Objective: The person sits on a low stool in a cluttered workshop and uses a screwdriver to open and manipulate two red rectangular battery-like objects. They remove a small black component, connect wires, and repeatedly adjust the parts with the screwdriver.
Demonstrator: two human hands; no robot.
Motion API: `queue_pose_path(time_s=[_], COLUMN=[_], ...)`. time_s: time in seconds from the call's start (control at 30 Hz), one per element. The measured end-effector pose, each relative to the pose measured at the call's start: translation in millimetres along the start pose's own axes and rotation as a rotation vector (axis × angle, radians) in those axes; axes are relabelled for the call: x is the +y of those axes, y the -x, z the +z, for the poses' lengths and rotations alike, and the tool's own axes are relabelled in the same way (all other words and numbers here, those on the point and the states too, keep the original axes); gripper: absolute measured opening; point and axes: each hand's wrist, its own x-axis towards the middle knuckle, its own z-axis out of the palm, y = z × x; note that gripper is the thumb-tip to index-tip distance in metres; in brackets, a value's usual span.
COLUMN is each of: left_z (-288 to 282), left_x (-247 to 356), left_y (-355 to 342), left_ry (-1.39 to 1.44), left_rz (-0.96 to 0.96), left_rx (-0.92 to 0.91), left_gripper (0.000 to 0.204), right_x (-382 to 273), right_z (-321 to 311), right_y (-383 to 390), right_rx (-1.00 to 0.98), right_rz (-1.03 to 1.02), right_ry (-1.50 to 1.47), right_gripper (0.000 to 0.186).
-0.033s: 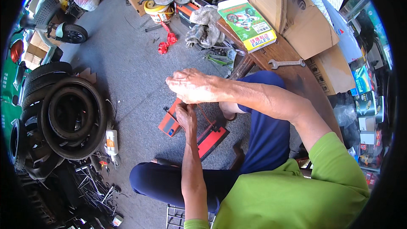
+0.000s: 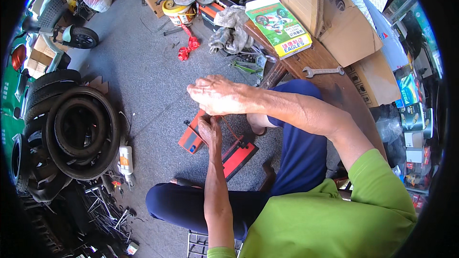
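My right hand (image 2: pixel 217 95) is closed like a fist above my left hand, and whatever it may grip is hidden under the fingers. Just below it, my left hand (image 2: pixel 209 130) has its fingers bent together at the top of an orange and grey box-shaped block (image 2: pixel 190 138) that looks like a battery. I cannot make out what the left fingers pinch. A thin reddish wire (image 2: pixel 233 130) runs from beside the hands toward a second block, red and black (image 2: pixel 240 159), lying on the floor to the right of my left forearm.
Stacked tyres (image 2: pixel 83 129), a white bottle (image 2: pixel 125 161) and scattered metal tools (image 2: pixel 107 210) lie at left. On the wooden bench (image 2: pixel 330 83) at right are a green and yellow box (image 2: pixel 278 26) and a spanner (image 2: pixel 323 71). A red plastic strip (image 2: pixel 189 48) and grey rags (image 2: pixel 232 28) lie ahead.
My right hand and forearm have shifted up very slightly. My left hand and the blocks look the same.
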Motion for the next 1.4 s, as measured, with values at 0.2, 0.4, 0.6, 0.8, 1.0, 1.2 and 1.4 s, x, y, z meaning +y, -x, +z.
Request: queue_pose_path(time_s=[0.2,0.4,0.6,0.8,1.0,1.2,1.4], left_z=[2.7,-18.9,-40.2,-47.9,-40.1,2.9,29.6], left_x=[12.7,37.9,40.0,26.9,27.0,10.9,-18.8], left_y=[-10.5,-22.3,-35.5,-42.0,-34.9,-7.7,-1.8], left_ry=[0.431,0.767,1.120,1.196,1.036,0.443,0.368], left_rz=[-0.201,-0.501,-0.583,-0.556,-0.671,-0.772,-0.688], left_rx=[-0.044,-0.001,0.003,-0.020,0.018,-0.263,-0.350], left_gripper=[0.017,0.015,0.020,0.024,0.018,0.003,0.015], right_x=[-0.8,1.0,13.4,17.6,20.1,22.7,20.7], right_z=[-25.8,-36.9,-50.5,-56.1,-59.5,-60.6,-66.4], right_y=[-2.4,3.0,3.6,2.0,3.6,7.0,6.5], right_rx=[-0.036,0.106,0.134,0.165,0.169,0.169,0.080], right_rz=[0.199,0.266,0.299,0.314,0.325,0.336,0.392], right_ry=[-0.057,-0.055,-0.100,-0.122,-0.116,-0.106,-0.121], right_gripper=[0.030,0.025,0.030,0.032,0.030,0.030,0.037])
